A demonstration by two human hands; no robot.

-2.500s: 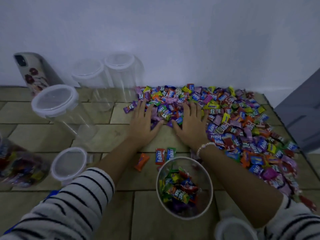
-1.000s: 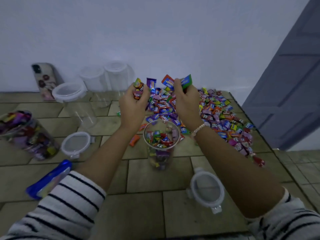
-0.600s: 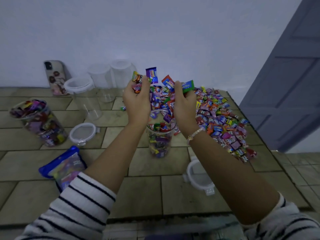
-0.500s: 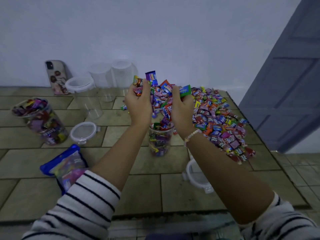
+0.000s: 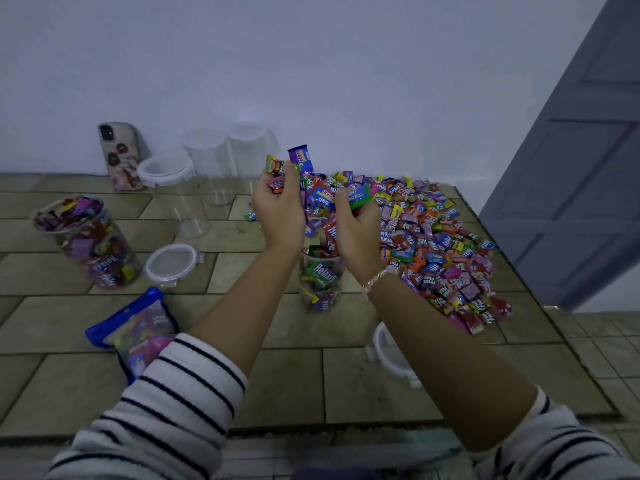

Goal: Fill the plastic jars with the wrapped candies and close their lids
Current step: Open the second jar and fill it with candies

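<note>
Your left hand & right hand hover side by side over the open clear plastic jar at mid-table. Fingers of both are curled tight on a bunch of bright wrapped candies. Candies show through the jar's wall up to the rim. The big loose candy pile covers the table's right side, up to the far edge. Near the left edge stands a clear jar packed w/ candies, no lid on, w/ a round white-rimmed lid just beside it. A second lid lies under your right forearm. A blue candy bag lies front-left.
</note>
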